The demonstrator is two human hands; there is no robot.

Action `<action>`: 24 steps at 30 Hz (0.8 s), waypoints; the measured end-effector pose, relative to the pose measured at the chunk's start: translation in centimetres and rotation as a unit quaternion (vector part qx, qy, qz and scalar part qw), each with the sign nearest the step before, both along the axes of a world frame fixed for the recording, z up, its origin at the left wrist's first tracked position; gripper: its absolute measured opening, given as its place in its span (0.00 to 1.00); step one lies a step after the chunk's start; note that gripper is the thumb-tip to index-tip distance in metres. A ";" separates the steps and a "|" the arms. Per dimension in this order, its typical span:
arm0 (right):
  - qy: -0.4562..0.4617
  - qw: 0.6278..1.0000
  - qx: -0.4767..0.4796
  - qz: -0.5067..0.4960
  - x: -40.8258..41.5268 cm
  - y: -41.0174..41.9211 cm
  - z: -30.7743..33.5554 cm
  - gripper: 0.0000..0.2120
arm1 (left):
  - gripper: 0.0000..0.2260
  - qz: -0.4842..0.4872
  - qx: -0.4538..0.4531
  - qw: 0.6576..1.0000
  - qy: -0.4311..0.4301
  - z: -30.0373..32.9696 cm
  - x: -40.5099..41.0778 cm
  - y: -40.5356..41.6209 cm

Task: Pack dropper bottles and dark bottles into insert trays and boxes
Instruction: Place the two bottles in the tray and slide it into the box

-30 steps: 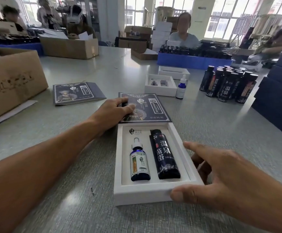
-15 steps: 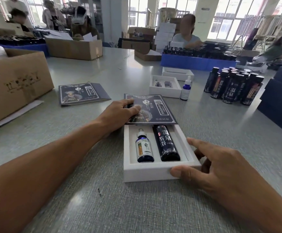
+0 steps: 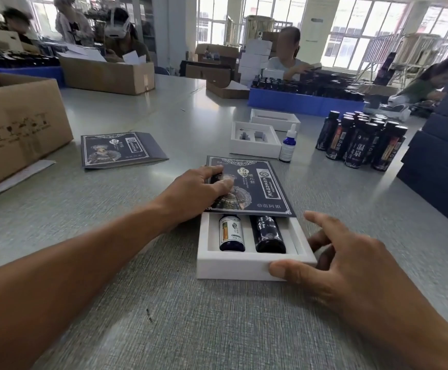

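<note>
You have bright daylight from the tall windows (image 3: 364,30) at the back, which blow out white. The grey table (image 3: 137,108) carries a soft sheen, shadows stay faint, edges bow with wide-angle distortion, and distant people look soft.

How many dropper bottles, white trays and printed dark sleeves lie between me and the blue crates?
Dropper bottles: 2
White trays: 3
Printed dark sleeves: 2
Total: 7
</note>
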State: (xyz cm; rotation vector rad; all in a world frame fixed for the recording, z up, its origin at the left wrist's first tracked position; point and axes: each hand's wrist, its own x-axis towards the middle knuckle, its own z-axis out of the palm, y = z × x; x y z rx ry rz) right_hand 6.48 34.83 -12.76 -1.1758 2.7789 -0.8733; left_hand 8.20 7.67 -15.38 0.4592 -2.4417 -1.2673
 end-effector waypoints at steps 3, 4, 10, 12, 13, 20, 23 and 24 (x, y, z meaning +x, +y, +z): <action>-0.005 1.000 -0.005 -0.009 -0.2 0.1 -0.2 0.56 | 0.24 -0.021 0.004 1.000 -0.003 -0.1 0.0 0.5; -0.009 1.000 -0.004 -0.006 -0.3 0.1 -0.3 0.57 | 0.24 -0.029 0.002 1.000 -0.005 -0.1 -0.1 0.6; -0.031 0.999 0.006 0.033 -1.4 0.2 -0.6 0.56 | 0.23 -0.048 0.001 0.999 -0.014 -0.1 0.0 0.9; -0.031 0.999 0.005 0.043 -1.6 0.3 -0.8 0.55 | 0.21 -0.043 0.005 0.999 -0.003 -0.1 0.2 0.9; -0.033 0.998 0.003 0.047 -1.7 0.4 -0.8 0.55 | 0.20 -0.041 0.009 0.999 0.003 -0.1 0.4 1.0; -0.081 0.996 -0.007 0.047 -2.3 0.7 -0.9 0.61 | 0.35 -0.149 -0.054 0.983 -0.090 1.9 6.6 0.8; -0.105 0.993 -0.010 0.058 -2.4 0.7 -1.0 0.61 | 0.44 -0.176 -0.081 0.972 -0.135 1.1 9.9 2.2; -0.108 0.992 -0.015 0.062 -2.4 0.7 -1.0 0.61 | 0.49 -0.155 -0.100 0.974 -0.128 0.4 10.4 2.7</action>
